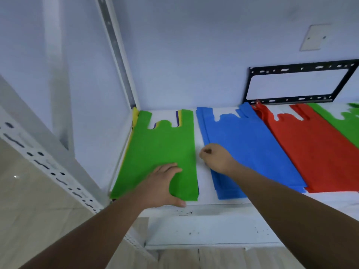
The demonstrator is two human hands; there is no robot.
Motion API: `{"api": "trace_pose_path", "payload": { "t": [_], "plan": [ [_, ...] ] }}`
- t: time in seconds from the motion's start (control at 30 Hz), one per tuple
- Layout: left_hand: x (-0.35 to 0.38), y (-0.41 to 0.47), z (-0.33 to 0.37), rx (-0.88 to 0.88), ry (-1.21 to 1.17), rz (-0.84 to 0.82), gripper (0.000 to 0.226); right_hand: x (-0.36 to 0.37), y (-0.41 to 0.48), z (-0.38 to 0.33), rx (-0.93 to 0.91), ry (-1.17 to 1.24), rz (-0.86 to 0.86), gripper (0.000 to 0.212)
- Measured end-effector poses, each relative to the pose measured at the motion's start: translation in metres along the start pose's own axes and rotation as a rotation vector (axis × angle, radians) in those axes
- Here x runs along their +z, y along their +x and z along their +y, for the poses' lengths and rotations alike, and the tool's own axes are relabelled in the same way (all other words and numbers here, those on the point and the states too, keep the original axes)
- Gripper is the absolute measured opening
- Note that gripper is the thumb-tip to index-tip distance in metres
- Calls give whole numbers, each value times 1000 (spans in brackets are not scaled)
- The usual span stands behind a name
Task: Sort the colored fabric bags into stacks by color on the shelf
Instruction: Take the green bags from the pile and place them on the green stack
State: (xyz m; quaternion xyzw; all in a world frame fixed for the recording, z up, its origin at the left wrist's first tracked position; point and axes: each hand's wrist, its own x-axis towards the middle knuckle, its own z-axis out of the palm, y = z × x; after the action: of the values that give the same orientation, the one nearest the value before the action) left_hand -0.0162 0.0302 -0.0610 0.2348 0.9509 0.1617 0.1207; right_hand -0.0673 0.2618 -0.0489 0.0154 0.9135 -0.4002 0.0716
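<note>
A mixed pile with a green bag on top lies at the shelf's left end; yellow and dark blue bag edges peek out beneath it. My left hand rests flat on the green bag's near right corner, fingers on top and thumb along the front edge. To the right lie a blue stack, a red stack and a green stack at the right border. My right hand hovers with curled fingers over the blue stack's left edge, and nothing shows in its grip.
The white shelf board has a front lip just below my hands. A perforated white upright stands at the back left corner, another slanted rail at the near left. A black metal bracket hangs on the wall behind the stacks.
</note>
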Motion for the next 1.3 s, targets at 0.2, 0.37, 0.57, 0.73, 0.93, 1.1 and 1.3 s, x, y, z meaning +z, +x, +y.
{"api": "trace_pose_path", "payload": {
  "t": [0.2, 0.37, 0.57, 0.73, 0.93, 1.1, 1.3],
  "plan": [
    [-1, -6, -14, 14, -147, 120, 66, 20, -4, -9, 32, -17, 23, 30],
    [-6, -3, -22, -12, -263, 216, 26, 23, -9, -16, 63, -5, 69, 28],
    [-6, 0, -27, -33, -335, 239, 16, 31, -20, -39, 390, 401, -124, 56],
    [-9, -3, -18, 86, -254, 230, 27, 38, -19, -50, 516, 672, -263, 47],
    [-16, -5, -25, 7, -335, 275, 22, 40, -14, -51, 535, 583, -164, 50],
    [-11, -6, -35, -15, -415, 265, 32, 38, -8, -44, 290, 366, 194, 41],
    [-13, 0, -30, -11, -408, 313, 23, 22, -14, -55, 311, 423, 56, 54]
  ]
}}
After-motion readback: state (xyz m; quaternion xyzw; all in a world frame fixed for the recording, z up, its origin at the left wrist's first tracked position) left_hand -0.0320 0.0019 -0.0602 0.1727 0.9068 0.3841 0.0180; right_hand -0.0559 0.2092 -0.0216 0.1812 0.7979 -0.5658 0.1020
